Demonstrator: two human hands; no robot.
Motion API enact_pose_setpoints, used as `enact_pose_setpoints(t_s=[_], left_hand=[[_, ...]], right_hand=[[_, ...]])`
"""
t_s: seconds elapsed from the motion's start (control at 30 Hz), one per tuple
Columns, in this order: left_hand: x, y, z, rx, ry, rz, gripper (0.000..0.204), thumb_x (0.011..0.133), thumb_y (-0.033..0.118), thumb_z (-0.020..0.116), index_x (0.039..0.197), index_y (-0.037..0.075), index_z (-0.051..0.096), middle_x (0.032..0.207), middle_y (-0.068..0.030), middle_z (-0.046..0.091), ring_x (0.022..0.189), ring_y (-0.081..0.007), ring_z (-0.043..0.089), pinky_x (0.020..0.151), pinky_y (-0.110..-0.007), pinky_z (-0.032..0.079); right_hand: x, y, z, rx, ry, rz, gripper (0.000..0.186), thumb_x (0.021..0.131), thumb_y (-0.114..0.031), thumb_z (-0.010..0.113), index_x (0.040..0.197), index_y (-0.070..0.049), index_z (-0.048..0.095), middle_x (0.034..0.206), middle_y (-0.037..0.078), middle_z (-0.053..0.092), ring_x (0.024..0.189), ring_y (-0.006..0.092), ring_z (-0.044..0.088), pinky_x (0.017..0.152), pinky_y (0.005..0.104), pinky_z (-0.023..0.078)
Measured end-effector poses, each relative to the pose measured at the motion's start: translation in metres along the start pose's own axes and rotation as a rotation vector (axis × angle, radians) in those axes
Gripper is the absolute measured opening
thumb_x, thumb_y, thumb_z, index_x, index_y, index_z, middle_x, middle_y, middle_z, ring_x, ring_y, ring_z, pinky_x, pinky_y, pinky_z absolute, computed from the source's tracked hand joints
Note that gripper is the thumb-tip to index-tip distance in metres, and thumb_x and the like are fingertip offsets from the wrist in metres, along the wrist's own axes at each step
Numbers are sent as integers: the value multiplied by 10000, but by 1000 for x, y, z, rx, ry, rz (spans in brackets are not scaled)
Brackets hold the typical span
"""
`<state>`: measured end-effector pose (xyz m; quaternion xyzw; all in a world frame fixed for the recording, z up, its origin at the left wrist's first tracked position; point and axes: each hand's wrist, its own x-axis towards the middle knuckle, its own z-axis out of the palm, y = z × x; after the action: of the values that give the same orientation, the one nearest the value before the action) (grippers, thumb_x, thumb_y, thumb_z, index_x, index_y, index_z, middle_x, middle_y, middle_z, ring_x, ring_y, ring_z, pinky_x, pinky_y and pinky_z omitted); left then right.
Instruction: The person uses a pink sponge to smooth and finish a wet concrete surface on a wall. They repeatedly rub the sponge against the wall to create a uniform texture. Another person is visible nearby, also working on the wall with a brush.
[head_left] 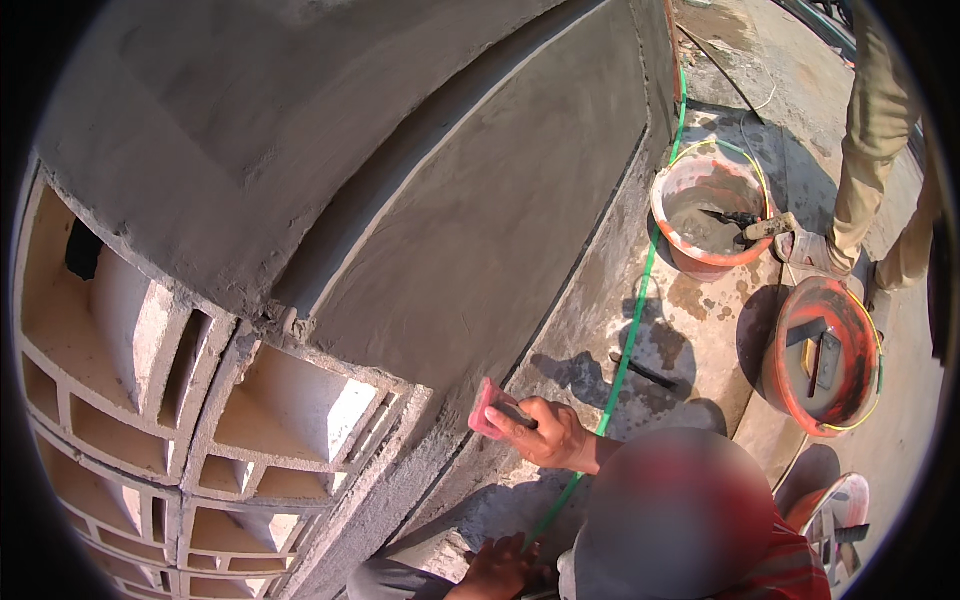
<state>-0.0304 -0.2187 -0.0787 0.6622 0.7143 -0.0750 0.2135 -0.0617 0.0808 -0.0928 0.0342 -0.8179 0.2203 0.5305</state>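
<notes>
Neither my left hand nor my right hand comes into view. Below me crouches another person, whose head is blurred and who wears a red patterned sleeve (795, 560). One hand of that person (556, 432) grips a pink block (482, 408), perhaps a sponge or a float, at the lower edge of the wet grey plaster (490, 220). The person's other hand (500, 570) lies by a grey-clad knee (395, 580), its fingers in shadow. A raised ledge divides the smooth plaster into two faces.
Pale ventilation blocks (290, 410) stand below the plaster. At right are a mortar bucket (672, 225) with a trowel, a red bucket (785, 385) with tools in liquid, and a third bucket (848, 492). A green hose (640, 310) crosses the ground. Someone in beige trousers (868, 140) stands nearby.
</notes>
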Motion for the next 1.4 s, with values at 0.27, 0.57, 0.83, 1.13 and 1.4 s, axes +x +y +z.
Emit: enact_pose_setpoints(t_s=[0.27,0.57,0.83,1.13,1.4], left_hand=[[-4,7,-7,122,-47,-36,553,929,293,559,1420,41,541,1423,-212,560,1349,-357,500,1103,-542,387],[7,8,-17,46,-30,-97,509,970,315,536,1418,73,551,1413,-198,572,1329,-360,519,1106,-556,387],[-7,16,-12,288,68,-37,506,975,308,522,1421,69,554,1388,-201,589,1299,-359,548,1090,-558,413],[1,17,2,-5,-21,-213,578,971,408,529,1440,70,546,1420,-220,562,1314,-388,518,1105,-572,394],[3,16,-1,-72,-65,-172,574,973,411,522,1444,82,544,1438,-213,547,1307,-386,512,1100,-571,393]], right_hand=[[198,205,-81,-249,367,414,393,1039,-135,494,1427,-106,546,1028,149,557,856,382,620,781,473,495],[40,-27,-5,104,-142,-201,560,872,-99,673,1426,-143,601,933,38,521,777,173,646,592,280,594],[183,91,-39,-183,352,255,518,981,-87,602,1484,-45,485,970,127,558,739,278,629,608,389,517],[82,-27,-17,59,83,-128,529,821,-107,745,1340,-46,660,881,45,528,722,158,611,601,278,568],[173,7,-18,-65,217,212,513,972,-126,641,1460,-10,529,896,85,498,675,210,567,579,329,499]])
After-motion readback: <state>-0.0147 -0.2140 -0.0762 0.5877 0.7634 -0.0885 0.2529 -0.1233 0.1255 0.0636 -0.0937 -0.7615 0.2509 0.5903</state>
